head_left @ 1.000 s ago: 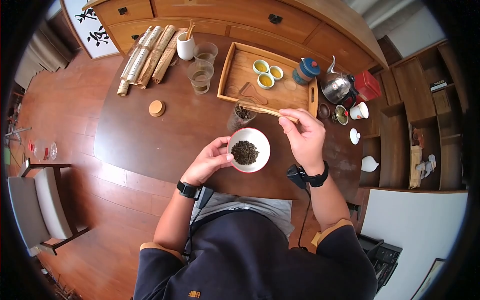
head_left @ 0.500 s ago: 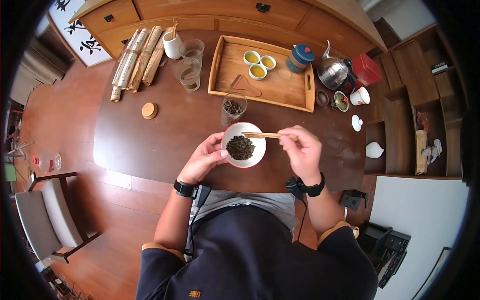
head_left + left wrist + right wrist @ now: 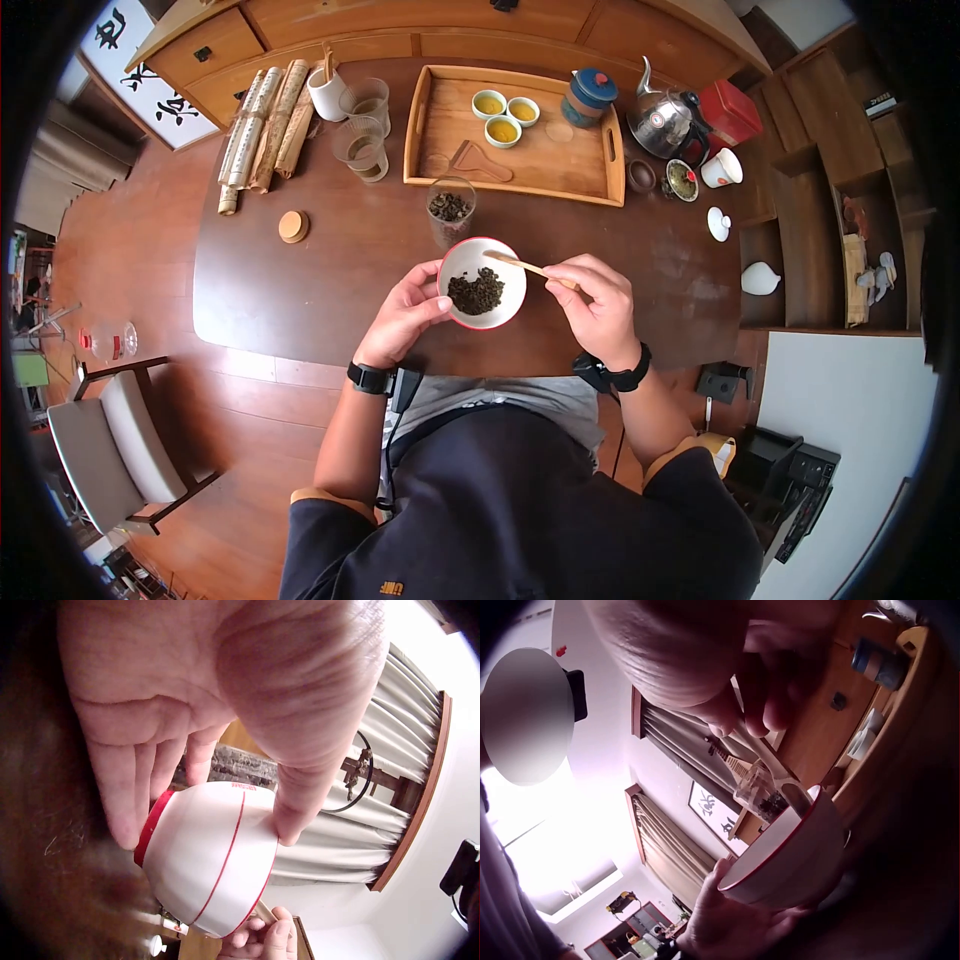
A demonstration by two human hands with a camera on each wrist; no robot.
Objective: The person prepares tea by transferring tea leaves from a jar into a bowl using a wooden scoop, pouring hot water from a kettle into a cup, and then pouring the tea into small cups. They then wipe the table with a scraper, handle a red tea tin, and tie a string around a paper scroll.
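My left hand [image 3: 405, 315] holds a white bowl [image 3: 513, 288] with a red rim, thumb on the near side and fingers around the far side. Dark, rolled tea leaves [image 3: 480, 292] lie in its bottom. In the left wrist view the bowl [image 3: 214, 859] is tipped on its side to the camera. With thumb and fingertips my right hand [image 3: 598, 305] pinches a slim wooden tea scoop [image 3: 527, 266], whose far end is over the bowl's inside, near the upper rim. Just beyond the bowl stands a clear glass [image 3: 437, 222] containing more dark leaves.
Beyond the glass is a wooden tray [image 3: 560, 188] with several items, including three tea-filled cups [image 3: 502, 132] and a blue canister [image 3: 588, 98]. A metal kettle [image 3: 663, 125] stands on the right. Two clear cups [image 3: 362, 150] and paper scrolls [image 3: 262, 130] are at the left.
My right hand has brought the scoop from over the glass to the bowl, then tilted it against the upper inside. The leaf pile's outline has changed. My left hand keeps its hold.
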